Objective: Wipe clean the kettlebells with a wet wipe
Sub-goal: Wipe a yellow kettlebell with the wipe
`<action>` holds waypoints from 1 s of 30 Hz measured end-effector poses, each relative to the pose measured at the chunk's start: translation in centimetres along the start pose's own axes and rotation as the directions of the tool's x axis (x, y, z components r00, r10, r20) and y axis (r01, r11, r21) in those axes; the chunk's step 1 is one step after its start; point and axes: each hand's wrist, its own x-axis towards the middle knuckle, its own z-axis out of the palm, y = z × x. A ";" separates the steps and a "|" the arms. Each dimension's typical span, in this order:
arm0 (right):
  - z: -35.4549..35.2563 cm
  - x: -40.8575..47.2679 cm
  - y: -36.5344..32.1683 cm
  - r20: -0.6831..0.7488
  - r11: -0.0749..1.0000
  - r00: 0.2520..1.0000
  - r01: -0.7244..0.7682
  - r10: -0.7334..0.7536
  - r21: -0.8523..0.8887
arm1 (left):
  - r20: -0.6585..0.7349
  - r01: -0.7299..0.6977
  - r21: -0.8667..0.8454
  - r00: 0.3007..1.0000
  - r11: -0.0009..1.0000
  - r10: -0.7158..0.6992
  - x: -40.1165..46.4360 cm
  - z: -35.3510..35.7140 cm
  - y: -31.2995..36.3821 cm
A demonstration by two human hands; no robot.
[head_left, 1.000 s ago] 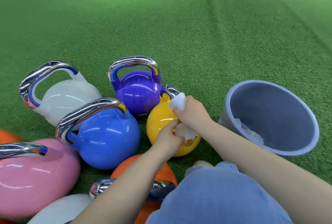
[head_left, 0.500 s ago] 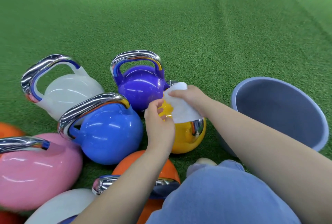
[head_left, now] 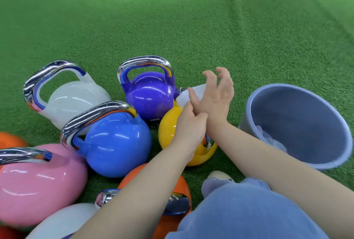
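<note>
Yellow kettlebell point(head_left: 170, 131) sits on the turf beside the bucket point(head_left: 298, 123); the right hand point(head_left: 216, 93) has just lifted off, fingers spread. The left hand point(head_left: 189, 125) now pinches the wipe point(head_left: 186, 95) on its handle, so wiping pauses.

Green turf point(head_left: 191, 18) all round. Beside the yellow kettlebell point(head_left: 168, 129): purple kettlebell point(head_left: 147, 97), blue kettlebell point(head_left: 116, 143), white kettlebell point(head_left: 76, 98), pink kettlebell point(head_left: 38, 181), orange kettlebell point(head_left: 172, 221); handles chrome. White wipe point(head_left: 188, 94) on yellow's top. Right of it, grey-blue bucket point(head_left: 298, 120), whitish contents, possibly wipes. Light-blue trouser leg point(head_left: 239, 213).
</note>
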 end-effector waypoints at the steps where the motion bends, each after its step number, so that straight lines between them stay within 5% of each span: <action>1: -0.1 0.0 0.1 -0.014 1.000 1.000 -0.003 0.003 0.024 | -0.005 0.012 -0.007 1.000 1.000 -0.012 0.0 0.2 0.0; 3: -0.7 -0.1 0.3 0.112 0.991 0.992 -0.072 0.059 0.115 | 0.007 0.045 -0.034 0.999 0.998 -0.045 -0.3 0.6 0.1; 6: -1.3 -0.6 0.4 0.466 0.955 0.869 -0.258 0.164 0.145 | 0.048 0.110 -0.123 0.993 0.986 -0.105 -0.7 0.7 -0.2; 12: -3.2 -2.1 0.1 0.624 0.994 0.778 -0.104 0.069 0.020 | 0.085 0.194 -0.288 0.981 0.938 -0.177 -0.3 0.0 -1.9; 18: -3.2 -1.3 -1.0 0.729 0.985 0.663 -0.100 0.172 -0.141 | 0.089 0.272 -0.364 0.962 0.891 -0.257 0.1 -1.1 -2.9; 23: -1.7 2.2 -2.1 0.855 0.962 0.456 -0.219 0.249 -0.163 | -0.055 0.265 -0.446 0.945 0.855 -0.322 0.6 -1.6 -2.7; 27: -0.4 3.9 -3.0 0.918 0.823 0.245 -0.552 0.312 -0.132 | -0.126 0.265 -0.449 0.927 0.853 -0.354 0.7 -2.5 -2.9; 30: 0.1 3.7 -3.1 0.898 0.878 0.326 -0.462 0.296 -0.121 | -0.163 0.230 -0.388 0.936 0.892 -0.313 0.5 -2.8 -3.2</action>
